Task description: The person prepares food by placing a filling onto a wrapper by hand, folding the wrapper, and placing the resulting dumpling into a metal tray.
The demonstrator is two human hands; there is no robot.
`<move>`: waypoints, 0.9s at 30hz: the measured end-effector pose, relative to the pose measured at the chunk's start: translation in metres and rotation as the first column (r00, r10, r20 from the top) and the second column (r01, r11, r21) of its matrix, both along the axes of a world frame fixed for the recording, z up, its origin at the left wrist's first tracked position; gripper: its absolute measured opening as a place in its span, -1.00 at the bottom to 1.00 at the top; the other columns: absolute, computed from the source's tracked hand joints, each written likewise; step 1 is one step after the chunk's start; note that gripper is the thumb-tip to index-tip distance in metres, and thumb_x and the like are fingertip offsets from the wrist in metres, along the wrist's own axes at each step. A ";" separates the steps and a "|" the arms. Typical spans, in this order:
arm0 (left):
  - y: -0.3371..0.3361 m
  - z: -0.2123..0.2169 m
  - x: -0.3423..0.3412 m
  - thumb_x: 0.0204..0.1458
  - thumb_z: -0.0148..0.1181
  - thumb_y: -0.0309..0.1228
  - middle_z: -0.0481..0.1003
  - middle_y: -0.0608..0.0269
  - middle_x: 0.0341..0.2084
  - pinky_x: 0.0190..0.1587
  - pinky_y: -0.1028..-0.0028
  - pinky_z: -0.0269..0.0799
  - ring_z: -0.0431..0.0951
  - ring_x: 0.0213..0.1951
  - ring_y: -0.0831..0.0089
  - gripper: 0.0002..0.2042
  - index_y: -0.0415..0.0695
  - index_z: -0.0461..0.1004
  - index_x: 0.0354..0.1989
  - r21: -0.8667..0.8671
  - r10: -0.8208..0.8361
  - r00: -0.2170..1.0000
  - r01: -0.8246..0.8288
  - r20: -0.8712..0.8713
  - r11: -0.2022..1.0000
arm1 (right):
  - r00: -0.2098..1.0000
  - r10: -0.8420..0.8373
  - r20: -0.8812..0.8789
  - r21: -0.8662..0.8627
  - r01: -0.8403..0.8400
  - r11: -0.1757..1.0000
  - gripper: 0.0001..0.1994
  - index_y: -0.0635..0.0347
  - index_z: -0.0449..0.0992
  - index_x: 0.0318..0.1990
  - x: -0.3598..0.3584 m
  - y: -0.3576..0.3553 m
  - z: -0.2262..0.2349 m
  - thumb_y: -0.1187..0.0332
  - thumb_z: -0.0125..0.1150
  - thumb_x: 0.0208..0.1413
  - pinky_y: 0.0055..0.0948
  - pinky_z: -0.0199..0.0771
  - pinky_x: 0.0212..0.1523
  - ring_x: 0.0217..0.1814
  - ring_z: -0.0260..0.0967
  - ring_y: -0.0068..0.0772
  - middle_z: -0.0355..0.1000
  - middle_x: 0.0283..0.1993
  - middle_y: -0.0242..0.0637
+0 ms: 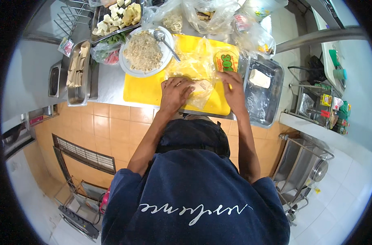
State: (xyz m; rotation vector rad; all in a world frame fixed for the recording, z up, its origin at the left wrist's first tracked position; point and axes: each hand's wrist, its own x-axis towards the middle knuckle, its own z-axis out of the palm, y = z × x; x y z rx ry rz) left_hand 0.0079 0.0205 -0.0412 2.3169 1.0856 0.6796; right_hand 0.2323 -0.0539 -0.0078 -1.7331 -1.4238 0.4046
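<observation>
The left hand (174, 93) is pressing flat, fingers spread, on a pale wrapper sheet (201, 87) lying on the yellow cutting board (145, 92). The right hand (233, 90) is pinching its far edge, fingers narrow. Keeping the sheet taut and folding evenly should avoid tears.

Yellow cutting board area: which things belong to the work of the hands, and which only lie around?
In use:
left hand
right hand
pale wrapper
yellow cutting board

Lying about:
plate of shredded filling
spoon
steel tray
</observation>
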 end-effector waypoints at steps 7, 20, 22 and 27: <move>0.001 -0.003 0.002 -0.01 0.34 -0.25 0.55 0.38 -0.19 0.06 0.27 0.18 0.44 -0.02 0.31 -0.79 0.11 0.63 -0.18 0.006 -0.018 1.000 0.018 0.015 1.000 | 0.918 -0.382 0.107 -0.084 0.391 0.917 -0.67 0.11 0.60 -0.04 0.057 -0.067 0.011 0.61 0.15 0.03 -0.21 0.38 0.01 -0.05 0.35 -0.07 0.43 -0.18 -0.13; 0.003 0.000 0.005 0.01 0.34 -0.24 0.57 0.25 -0.19 0.06 0.22 0.26 0.48 -0.04 0.22 -0.77 -0.02 0.61 -0.18 -0.031 -0.034 0.998 0.033 -0.044 0.999 | 0.701 -0.374 0.607 -0.281 0.629 0.725 -0.64 0.04 0.60 -0.01 0.087 -0.119 -0.035 0.45 0.21 -0.03 -0.03 0.35 -0.10 -0.06 0.32 0.01 0.36 -0.15 -0.08; 0.004 -0.006 0.000 0.01 0.35 -0.25 0.57 0.25 -0.19 0.04 0.22 0.27 0.49 -0.06 0.21 -0.77 -0.01 0.61 -0.18 -0.044 -0.034 0.999 0.032 -0.035 0.999 | 0.719 -0.356 0.598 -0.299 0.612 0.732 -0.64 0.01 0.60 -0.01 0.084 -0.117 -0.036 0.46 0.23 -0.03 -0.04 0.33 -0.07 -0.04 0.31 -0.01 0.36 -0.15 -0.11; 0.001 -0.009 0.001 0.03 0.31 -0.19 0.54 0.32 -0.17 0.08 0.24 0.17 0.43 -0.02 0.25 -0.77 0.11 0.62 -0.14 -0.032 -0.005 1.000 0.004 -0.027 0.999 | 0.888 -0.424 0.178 -0.233 0.457 0.858 -0.64 0.04 0.61 -0.03 0.076 -0.101 -0.008 0.59 0.13 0.02 -0.29 0.37 -0.12 -0.17 0.32 -0.21 0.37 -0.25 -0.21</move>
